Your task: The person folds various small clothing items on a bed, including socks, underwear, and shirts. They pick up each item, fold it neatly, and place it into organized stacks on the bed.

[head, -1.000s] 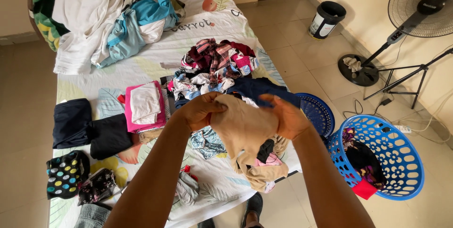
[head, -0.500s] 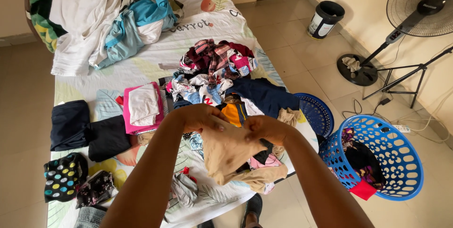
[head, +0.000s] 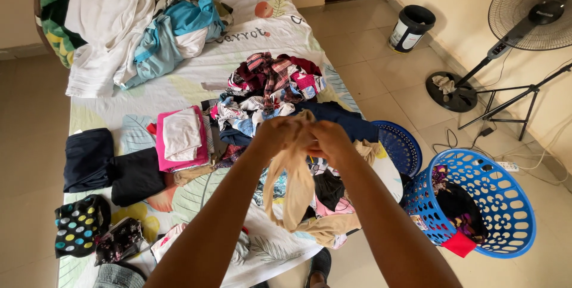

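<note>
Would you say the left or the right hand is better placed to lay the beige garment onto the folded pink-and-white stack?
Probably the left. Both the left hand and right hand pinch the beige garment at its top, but the pink-and-white stack lies on the left hand's side, so the right would need to cross over.

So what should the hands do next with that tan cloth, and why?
Probably lower it onto the bed to flatten it. Both hands, left and right, pinch the tan cloth together at its top, so it hangs bunched and narrow in mid-air, above the heap of unsorted clothes.
</note>
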